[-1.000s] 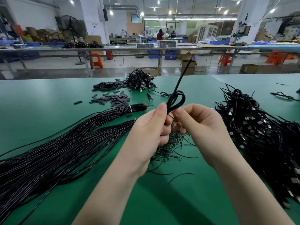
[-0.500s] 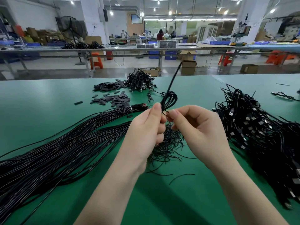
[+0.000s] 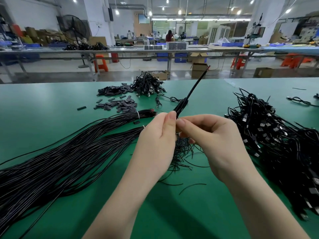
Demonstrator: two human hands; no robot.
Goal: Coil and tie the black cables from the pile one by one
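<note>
Both hands meet above the middle of the green counter (image 3: 51, 135). The left hand (image 3: 155, 145) pinches the folded cable (image 3: 181, 106) between thumb and forefinger at its lower end; the right hand (image 3: 212, 140) has its thumb and forefinger closed on the same spot, fingertips touching the left thumb. The cable rises from the pinch as a tight flat bundle, and its free tail slants up and to the right, ending in a reddish tip over the far edge.

Directly under the hands lies a heap of thin black ties (image 3: 181, 152), partly hidden by the wrists, with loose strands scattered toward the near edge. To the left, long straight cables (image 3: 60, 157) run from the near left corner toward the centre in two bunches bound with white bands. To the right sits a large tangled pile (image 3: 276, 135) of coiled cables with plugs, reaching the right edge. Near the far edge are flat dark sleeves (image 3: 117, 104) and a smaller heap of finished coils (image 3: 148, 85); one more coil (image 3: 300, 100) lies at the far right.

Beyond the counter is a workshop floor with long benches, orange stools (image 3: 101, 62), cardboard boxes (image 3: 198, 69), blue bins and a standing fan (image 3: 74, 30); people work at the back.

A second ago the cable showed an open loop above the fingers; now that loop is drawn flat into a narrow bundle, and the tail leans further right.
</note>
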